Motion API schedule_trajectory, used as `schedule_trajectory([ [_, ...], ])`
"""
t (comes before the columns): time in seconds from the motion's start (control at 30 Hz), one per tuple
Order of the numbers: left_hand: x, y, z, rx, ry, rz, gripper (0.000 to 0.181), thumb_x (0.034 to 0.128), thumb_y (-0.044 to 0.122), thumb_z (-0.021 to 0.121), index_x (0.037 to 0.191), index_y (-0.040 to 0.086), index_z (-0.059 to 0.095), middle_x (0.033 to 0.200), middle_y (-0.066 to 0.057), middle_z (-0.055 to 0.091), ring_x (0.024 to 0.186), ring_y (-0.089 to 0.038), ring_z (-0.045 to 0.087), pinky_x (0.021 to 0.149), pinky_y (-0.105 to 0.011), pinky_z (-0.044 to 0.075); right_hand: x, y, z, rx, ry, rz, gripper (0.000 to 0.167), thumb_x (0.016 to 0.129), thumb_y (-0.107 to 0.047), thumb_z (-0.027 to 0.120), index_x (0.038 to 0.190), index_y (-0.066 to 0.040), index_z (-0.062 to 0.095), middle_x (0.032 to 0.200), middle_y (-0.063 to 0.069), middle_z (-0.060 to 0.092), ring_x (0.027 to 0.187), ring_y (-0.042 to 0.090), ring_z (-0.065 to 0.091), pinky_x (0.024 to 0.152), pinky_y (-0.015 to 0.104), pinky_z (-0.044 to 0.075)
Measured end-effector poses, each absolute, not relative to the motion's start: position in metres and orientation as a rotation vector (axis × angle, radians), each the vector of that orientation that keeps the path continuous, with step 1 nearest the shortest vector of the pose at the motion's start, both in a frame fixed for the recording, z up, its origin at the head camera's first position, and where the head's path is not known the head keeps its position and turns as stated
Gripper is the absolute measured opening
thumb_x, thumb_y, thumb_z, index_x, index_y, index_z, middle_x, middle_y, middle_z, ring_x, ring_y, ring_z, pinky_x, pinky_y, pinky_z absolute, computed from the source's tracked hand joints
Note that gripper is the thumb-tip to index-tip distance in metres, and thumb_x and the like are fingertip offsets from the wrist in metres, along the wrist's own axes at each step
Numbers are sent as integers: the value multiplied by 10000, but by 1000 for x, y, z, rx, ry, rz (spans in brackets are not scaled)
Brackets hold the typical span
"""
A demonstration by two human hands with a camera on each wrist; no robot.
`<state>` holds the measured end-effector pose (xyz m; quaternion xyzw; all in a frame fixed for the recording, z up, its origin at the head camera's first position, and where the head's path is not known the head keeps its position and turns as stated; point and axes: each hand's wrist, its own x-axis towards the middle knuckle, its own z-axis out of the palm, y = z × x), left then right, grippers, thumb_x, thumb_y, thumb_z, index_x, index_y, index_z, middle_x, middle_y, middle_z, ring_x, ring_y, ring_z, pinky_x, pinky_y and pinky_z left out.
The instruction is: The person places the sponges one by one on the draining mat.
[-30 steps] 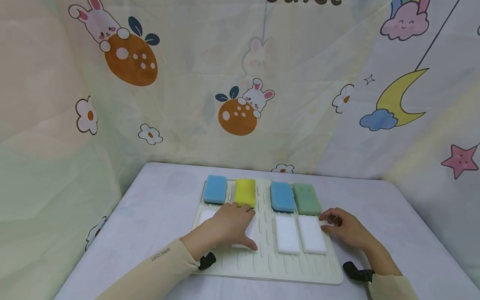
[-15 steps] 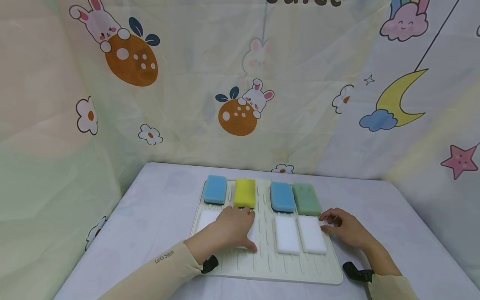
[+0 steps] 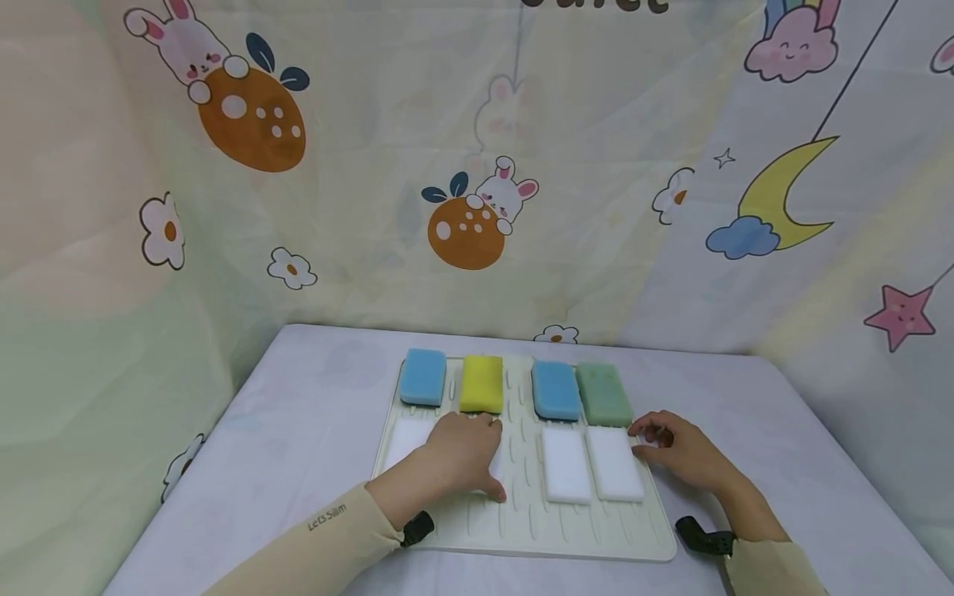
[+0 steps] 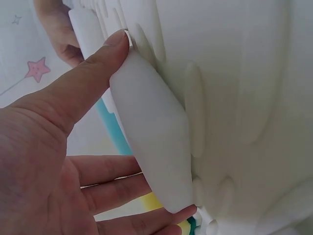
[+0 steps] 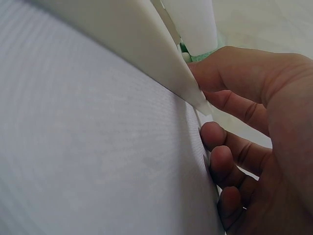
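My left hand spans a white sponge block on a cream ribbed draining mat. The left wrist view has the thumb at one end of that block and fingers at its other end. At the mat's right edge, my right hand pinches the rim between thumb and fingers, with the remaining fingers curled. Another white block lies left of the left hand, partly behind the forearm. Two more white blocks, one inner and one outer, lie beside the right hand.
Along the mat's back edge sit a blue sponge, a yellow sponge, a second blue sponge and a green sponge. The table has a white cover. Behind it hangs a printed cloth.
My left hand has drawn slightly back toward me, its fingertips moving off the yellow sponge's front edge. The right hand keeps its place at the rim. The head view has shifted a little.
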<state>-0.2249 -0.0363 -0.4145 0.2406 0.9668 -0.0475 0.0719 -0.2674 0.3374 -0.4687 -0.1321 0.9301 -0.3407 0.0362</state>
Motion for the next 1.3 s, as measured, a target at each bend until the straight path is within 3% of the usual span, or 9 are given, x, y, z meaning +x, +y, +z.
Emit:
schedule_trajectory([
  [1.3, -223, -30, -415, 685, 2898, -71, 1018, 693, 727, 833, 1458, 102, 584, 1366, -32, 672, 1036, -260, 722, 800, -377, 591, -267, 341, -469, -395, 2858, -1049, 226, 899, -219, 806, 1095, -147, 718, 969, 50, 601, 789, 86, 473, 668, 248, 405],
])
